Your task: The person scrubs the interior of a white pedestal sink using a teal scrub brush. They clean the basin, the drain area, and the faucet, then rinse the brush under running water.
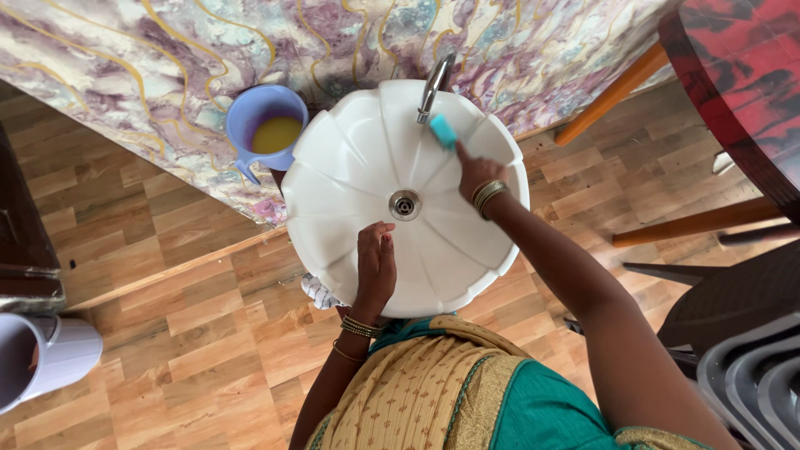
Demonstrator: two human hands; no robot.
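Note:
A white scalloped wash basin (350, 158) with a metal drain (404, 204) fills the middle of the head view. A chrome tap (434, 83) curves over its far rim. My right hand (475, 171) grips a teal scrubber (442, 131) pressed against the basin's inner wall just below the tap's spout. My left hand (375, 267) rests palm-down on the near inside of the basin, fingers together, holding nothing. Bangles ring both wrists.
A purple mug (265, 127) with yellow liquid sits on the marbled wall ledge left of the basin. A white bucket (42, 358) stands on the wooden floor at the far left. Dark chairs (733, 333) and a red table (742, 75) crowd the right.

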